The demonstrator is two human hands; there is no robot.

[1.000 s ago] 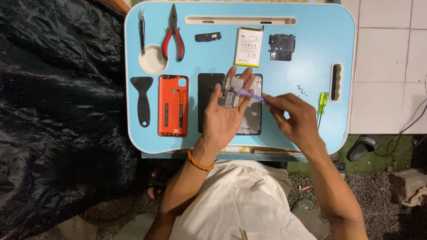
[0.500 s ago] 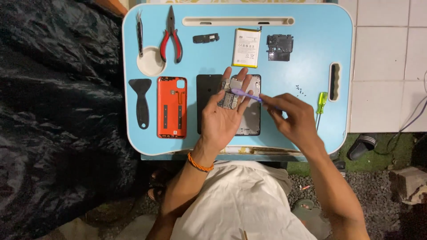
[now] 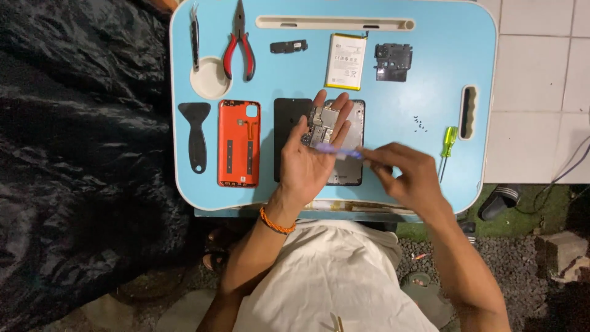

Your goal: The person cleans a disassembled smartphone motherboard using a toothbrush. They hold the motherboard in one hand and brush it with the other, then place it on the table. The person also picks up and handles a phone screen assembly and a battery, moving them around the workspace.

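Note:
My left hand (image 3: 313, 157) lies palm up over the middle of the light blue lap table (image 3: 430, 74), with a small phone circuit board (image 3: 324, 123) resting on its fingers. My right hand (image 3: 405, 175) pinches a thin purple pry tool (image 3: 338, 152) whose tip lies across the left palm, just below the board. Under the hands lie a black phone screen (image 3: 286, 132) and an open phone frame (image 3: 353, 175).
On the table: orange back cover (image 3: 239, 142), black scraper (image 3: 196, 136), red pliers (image 3: 238, 46), tweezers (image 3: 195, 37), white dish (image 3: 208, 80), battery (image 3: 346, 61), two black covers (image 3: 393, 61), loose screws (image 3: 420, 123), green screwdriver (image 3: 447, 147). Black plastic sheet (image 3: 74, 160) at left.
The purple tool has slid down from the board toward my left palm, and my right hand has shifted lower and nearer. The left hand holds the board in place.

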